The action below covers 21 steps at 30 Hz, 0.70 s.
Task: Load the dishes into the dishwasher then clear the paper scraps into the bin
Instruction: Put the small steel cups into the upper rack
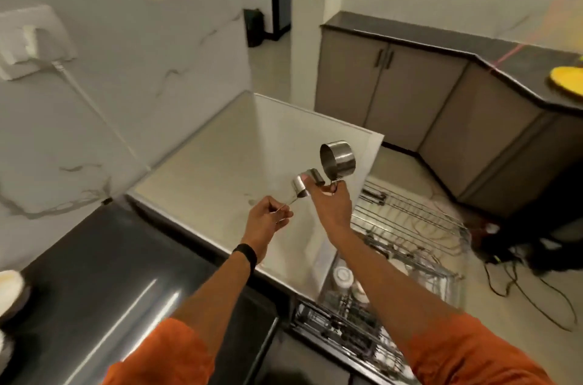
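Steel wire dishwasher rack (pixel 419 217) stands pulled out at lower right, white dishes (pixel 342 275) inside. Beyond, fingers of the left hand (pixel 268 220) pinch the thin handle of a small steel measuring cup (pixel 299 188); fingers of the right hand (pixel 334 204) grip the handle of a large steel measuring cup (pixel 338 159), both aloft.

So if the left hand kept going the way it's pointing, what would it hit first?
Probably the right hand. The left hand points up and right, and the small steel cup it pinches sits close beside the steel cups the right hand holds. Depth is hard to judge.
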Motion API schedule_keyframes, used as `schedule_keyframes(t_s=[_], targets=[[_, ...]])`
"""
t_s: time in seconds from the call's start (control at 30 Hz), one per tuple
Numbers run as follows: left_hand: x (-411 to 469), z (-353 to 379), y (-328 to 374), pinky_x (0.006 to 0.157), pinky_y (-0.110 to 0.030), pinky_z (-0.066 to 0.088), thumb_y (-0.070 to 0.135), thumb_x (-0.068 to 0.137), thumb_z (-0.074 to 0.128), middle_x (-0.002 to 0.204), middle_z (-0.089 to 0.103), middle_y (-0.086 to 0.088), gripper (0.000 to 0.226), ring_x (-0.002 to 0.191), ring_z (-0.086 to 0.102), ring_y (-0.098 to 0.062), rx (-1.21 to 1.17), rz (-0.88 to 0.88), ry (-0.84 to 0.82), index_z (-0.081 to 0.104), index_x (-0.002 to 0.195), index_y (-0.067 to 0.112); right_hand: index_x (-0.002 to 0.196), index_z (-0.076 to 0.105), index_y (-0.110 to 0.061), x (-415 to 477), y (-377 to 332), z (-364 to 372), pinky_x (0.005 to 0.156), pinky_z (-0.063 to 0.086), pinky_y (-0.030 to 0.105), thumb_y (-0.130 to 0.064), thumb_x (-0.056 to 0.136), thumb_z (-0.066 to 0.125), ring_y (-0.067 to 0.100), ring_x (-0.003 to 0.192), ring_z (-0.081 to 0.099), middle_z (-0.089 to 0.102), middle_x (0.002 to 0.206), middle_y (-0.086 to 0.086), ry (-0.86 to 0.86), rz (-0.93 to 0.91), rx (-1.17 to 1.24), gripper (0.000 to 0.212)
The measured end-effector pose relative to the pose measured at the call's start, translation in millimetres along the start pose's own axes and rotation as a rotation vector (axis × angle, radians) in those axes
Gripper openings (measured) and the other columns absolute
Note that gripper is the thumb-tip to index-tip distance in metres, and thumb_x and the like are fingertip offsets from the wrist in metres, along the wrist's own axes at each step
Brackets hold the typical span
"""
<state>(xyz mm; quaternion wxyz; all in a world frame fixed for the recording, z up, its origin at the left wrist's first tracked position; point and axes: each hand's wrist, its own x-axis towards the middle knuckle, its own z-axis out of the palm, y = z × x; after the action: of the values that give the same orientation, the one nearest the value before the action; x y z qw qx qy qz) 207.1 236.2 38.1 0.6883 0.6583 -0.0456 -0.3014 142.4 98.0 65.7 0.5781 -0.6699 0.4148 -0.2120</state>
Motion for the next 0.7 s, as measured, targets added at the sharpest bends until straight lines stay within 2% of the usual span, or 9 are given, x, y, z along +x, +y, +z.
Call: schedule_keyframes(t_s=[0.1,0.2,0.23,0.3,0.37,0.43,0.53,0.63,0.7], targets=[[3.0,53.3,-9.9,0.083,-0.032,0.055,-0.008,0.093,0.059,0.094,0.067,-0.010,0.024,0.091,0.073,-0.022,0.098,0.014,-0.095,0.056,0.079,0.012,0.108,0.056,-0.022,10.5,15.4,-48.0,0.074,0.043,0.030,-0.068,0.073,0.076,0.014,0.093,0.060,0.062,0.100,-0.006,0.076,0.027,0.028,0.062],[7.9,108.4,-22.8,0.084,-0.033,0.057,-0.009,0.093,0.059,0.097,0.068,-0.017,0.026,0.092,0.073,-0.022,0.172,0.015,-0.156,0.054,0.079,0.012,0.095,0.054,-0.031,24.0,34.3,-105.3,0.067,0.040,0.020,-0.056,0.078,0.079,0.005,0.086,0.058,0.058,0.091,-0.011,0.123,0.001,0.064,0.039],[8.4,127.0,-27.4,0.085,-0.035,0.057,-0.008,0.092,0.060,0.099,0.069,-0.021,0.024,0.092,0.072,-0.023,0.201,0.011,-0.175,0.054,0.079,0.011,0.097,0.054,-0.030,30.3,43.1,-124.5,0.068,0.040,0.021,-0.057,0.077,0.079,0.005,0.087,0.057,0.057,0.093,-0.011,0.126,0.011,0.071,0.041],[9.8,161.2,-38.3,0.086,-0.040,0.056,-0.005,0.091,0.064,0.102,0.071,-0.024,0.019,0.093,0.070,-0.027,0.268,0.005,-0.211,0.056,0.082,0.009,0.112,0.052,-0.027,41.9,62.1,-160.1,0.073,0.044,0.029,-0.067,0.072,0.078,0.014,0.097,0.059,0.059,0.104,-0.008,0.122,0.066,0.068,0.062],[11.6,198.4,-49.5,0.082,-0.041,0.054,-0.004,0.089,0.066,0.104,0.071,-0.022,0.017,0.093,0.067,-0.029,0.360,-0.012,-0.250,0.058,0.084,0.010,0.114,0.050,-0.027,57.8,84.0,-196.3,0.078,0.048,0.035,-0.072,0.068,0.077,0.017,0.099,0.059,0.059,0.107,-0.007,0.127,0.119,0.069,0.070],[14.6,230.5,-57.5,0.079,-0.038,0.054,-0.002,0.088,0.067,0.105,0.070,-0.017,0.018,0.092,0.066,-0.025,0.486,0.001,-0.311,0.060,0.094,0.014,0.108,0.049,-0.025,68.1,99.6,-225.2,0.080,0.051,0.038,-0.071,0.067,0.078,0.018,0.095,0.057,0.057,0.100,-0.007,0.150,0.154,0.065,0.068],[19.1,279.1,-67.4,0.081,-0.037,0.054,0.010,0.088,0.069,0.100,0.068,-0.015,0.039,0.087,0.065,-0.022,0.642,0.036,-0.412,0.055,0.121,0.024,0.102,0.049,-0.020,81.0,120.9,-260.8,0.071,0.047,0.035,-0.069,0.070,0.078,0.019,0.090,0.057,0.056,0.095,-0.005,0.161,0.195,0.057,0.064],[22.9,309.7,-76.4,0.077,-0.030,0.051,0.021,0.093,0.066,0.084,0.063,-0.008,0.055,0.077,0.060,-0.018,0.677,0.017,-0.490,0.045,0.142,0.033,0.116,0.051,-0.023,86.9,141.2,-286.1,0.077,0.048,0.034,-0.067,0.072,0.077,0.019,0.098,0.058,0.058,0.106,-0.005,0.134,0.216,0.051,0.068],[26.4,323.5,-80.8,0.090,-0.033,0.054,0.029,0.095,0.064,0.098,0.071,-0.006,0.049,0.091,0.068,-0.020,0.681,-0.045,-0.529,0.048,0.142,0.036,0.122,0.050,-0.025,89.3,153.5,-301.0,0.073,0.044,0.028,-0.062,0.072,0.080,0.017,0.101,0.057,0.059,0.110,-0.006,0.096,0.211,0.039,0.069]])
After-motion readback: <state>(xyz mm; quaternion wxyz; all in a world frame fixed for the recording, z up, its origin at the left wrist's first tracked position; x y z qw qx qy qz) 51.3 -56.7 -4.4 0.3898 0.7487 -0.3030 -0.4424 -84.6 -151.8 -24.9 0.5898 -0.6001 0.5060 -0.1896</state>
